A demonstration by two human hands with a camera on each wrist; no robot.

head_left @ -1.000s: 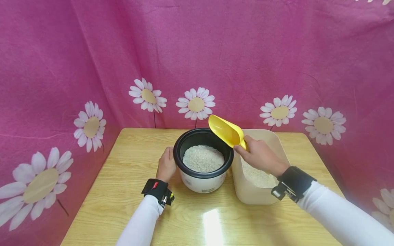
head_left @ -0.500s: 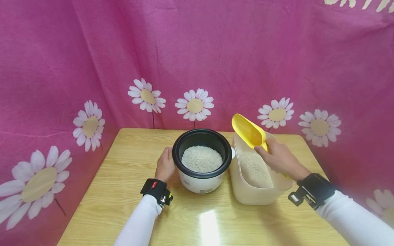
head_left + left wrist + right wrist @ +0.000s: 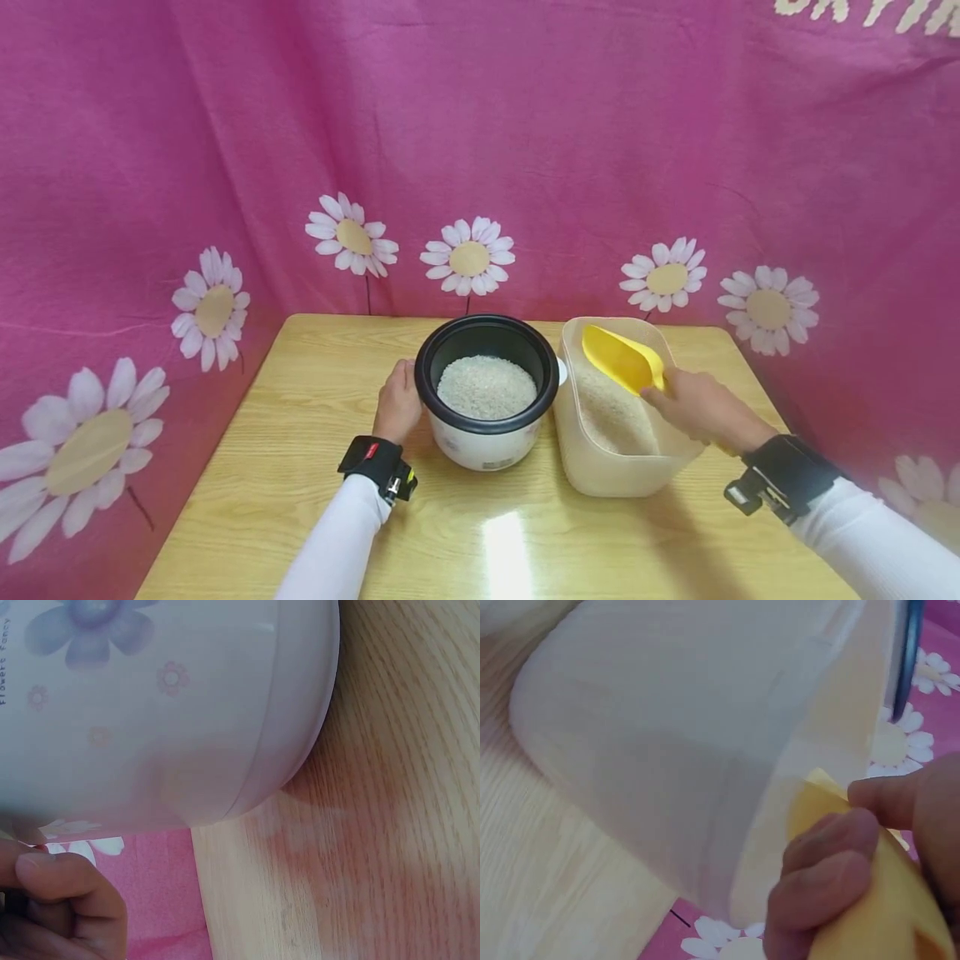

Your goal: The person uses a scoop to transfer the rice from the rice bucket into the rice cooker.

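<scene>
A white rice cooker with a black inner rim stands mid-table, with white rice heaped inside. At its left side my left hand grips it near the rim; curled fingers show beside its flowered wall in the left wrist view. My right hand holds a yellow scoop by its handle. The scoop is tilted, its bare yellow inside showing, and overlaps the mouth of a cream plastic bin in the head view. More rice lies in that bin.
The bin stands close to the cooker's right side, near a white side tab. Both rest on a light wooden table. A pink curtain with daisies hangs behind and along both sides.
My right hand has carried the scoop right, from over the cooker's rim, then lowered it to the bin's mouth. The left hand keeps its place on the cooker; the view shifts slightly.
</scene>
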